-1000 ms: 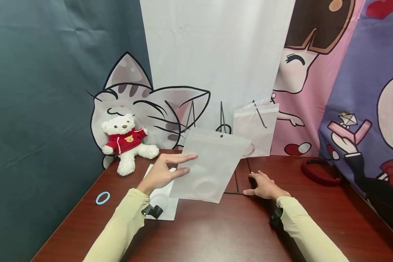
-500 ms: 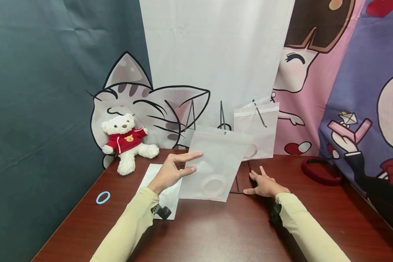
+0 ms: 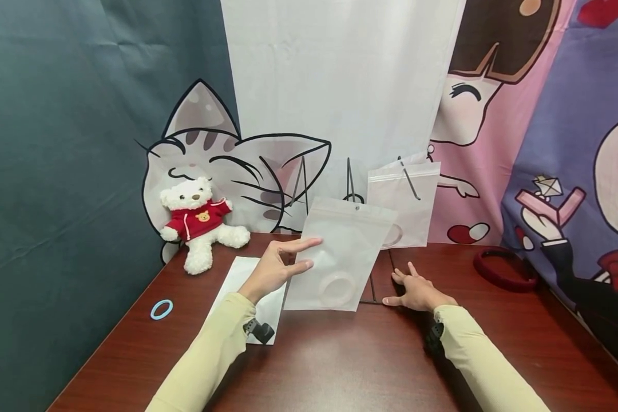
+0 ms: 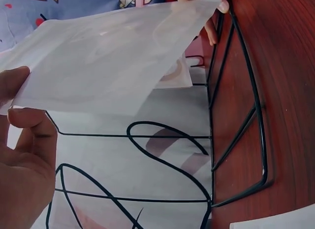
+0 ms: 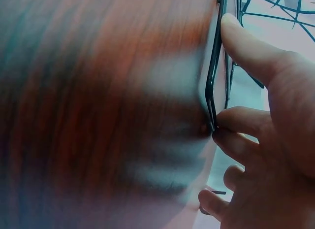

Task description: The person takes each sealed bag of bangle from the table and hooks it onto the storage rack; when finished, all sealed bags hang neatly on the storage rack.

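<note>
Over the middle of the brown table (image 3: 319, 375), a translucent white pouch (image 3: 342, 252) hangs upright and slightly tilted, a pale round item (image 3: 338, 289) showing through its lower part. The left hand (image 3: 273, 272) pinches the pouch's left edge between thumb and finger. At its top, the punched hole sits right at the tip of the middle prong (image 3: 351, 182) of a black wire rack (image 5: 210, 86) — whether the prong passes through, I cannot tell. The right hand (image 3: 418, 292) lies low with thumb and fingers spread wide, touching the rack's base wire. Another pouch (image 3: 417, 220) hangs from the prong just to the right, with more white behind it. Beneath the left forearm lies a flat white packet (image 3: 272, 310); farther left are a light-blue ring (image 3: 153, 312) and a white teddy bear (image 3: 199, 220) — dressed in red. A dark red hoop (image 3: 499, 282) lies at the far right.
</note>
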Tool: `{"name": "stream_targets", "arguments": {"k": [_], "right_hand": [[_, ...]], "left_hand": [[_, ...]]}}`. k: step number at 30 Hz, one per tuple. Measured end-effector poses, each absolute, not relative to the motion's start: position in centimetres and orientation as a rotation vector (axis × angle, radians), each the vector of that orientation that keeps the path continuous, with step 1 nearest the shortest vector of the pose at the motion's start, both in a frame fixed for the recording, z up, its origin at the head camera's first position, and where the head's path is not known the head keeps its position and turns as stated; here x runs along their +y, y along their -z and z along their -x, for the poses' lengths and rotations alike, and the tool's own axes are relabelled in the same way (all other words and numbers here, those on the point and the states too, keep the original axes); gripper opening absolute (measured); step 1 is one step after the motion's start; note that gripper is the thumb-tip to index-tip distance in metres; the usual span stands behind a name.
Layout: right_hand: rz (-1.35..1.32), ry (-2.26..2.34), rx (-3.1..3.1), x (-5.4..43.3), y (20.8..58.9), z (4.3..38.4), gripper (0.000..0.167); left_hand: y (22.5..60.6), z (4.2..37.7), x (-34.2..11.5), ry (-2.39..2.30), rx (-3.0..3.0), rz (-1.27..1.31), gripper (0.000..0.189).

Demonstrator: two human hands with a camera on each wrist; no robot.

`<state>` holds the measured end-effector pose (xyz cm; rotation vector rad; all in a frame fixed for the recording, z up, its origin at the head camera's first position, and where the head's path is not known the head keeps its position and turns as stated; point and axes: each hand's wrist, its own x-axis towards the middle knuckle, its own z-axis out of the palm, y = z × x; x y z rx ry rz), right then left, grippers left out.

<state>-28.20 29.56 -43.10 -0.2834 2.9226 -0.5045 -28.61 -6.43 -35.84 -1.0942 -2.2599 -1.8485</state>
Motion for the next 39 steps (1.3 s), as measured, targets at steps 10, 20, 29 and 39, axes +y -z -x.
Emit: {"name": "stream_targets", "arguments": {"k": [10, 20, 29, 39], "right_hand": [[0.289, 0.520, 2.936, 29.6, 43.2, 28.2, 0.092], [0.284, 0.517, 2.937, 29.6, 43.1, 28.4, 0.094], [0.278, 0.534, 2.926, 29.4, 43.2, 28.2, 0.094], [0.268, 0.502, 2.946, 29.6, 43.2, 28.3, 0.093]], "left_hand": [[35.9, 28.7, -6.0, 1.927, -2.229, 1.034, 0.046], [35.6, 29.2, -5.6, 1.922, -2.258, 1.001, 0.047], [35.9, 30.3, -5.0, 1.925, -2.209, 0.961, 0.049], [35.6, 32.2, -3.6, 1.986, -2.134, 0.898, 0.050]]}}
